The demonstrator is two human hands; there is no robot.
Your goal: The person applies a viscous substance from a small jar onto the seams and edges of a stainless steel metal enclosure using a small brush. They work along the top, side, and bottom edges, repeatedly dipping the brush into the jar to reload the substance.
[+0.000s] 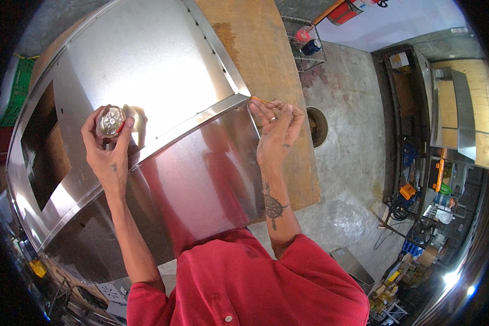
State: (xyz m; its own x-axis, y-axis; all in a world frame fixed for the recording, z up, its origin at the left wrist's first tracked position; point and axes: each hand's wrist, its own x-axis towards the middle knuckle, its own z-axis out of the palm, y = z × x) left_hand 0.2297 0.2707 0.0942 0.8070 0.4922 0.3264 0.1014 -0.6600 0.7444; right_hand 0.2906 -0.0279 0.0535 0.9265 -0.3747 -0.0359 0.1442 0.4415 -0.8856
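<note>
A large box-like sheet-metal piece (119,54) with folded edges lies in front of me. Its bright top panel meets a lower side panel (201,168) along a raised seam. In my left hand (106,155), held above the top panel, is a small clear plastic bottle (112,120), its round end facing up. At the right corner of the seam, my right hand (277,125) pinches a thin orange stick (262,100). The stick's tip is at or very near the metal corner; whether they touch I cannot tell.
Beneath the metal piece is a wooden tabletop (255,43). A wire basket (301,41) stands beyond its right edge, below a red fire extinguisher (343,12). A dark shelf (405,103) and cluttered tools line the right side. A green crate (20,89) is at far left.
</note>
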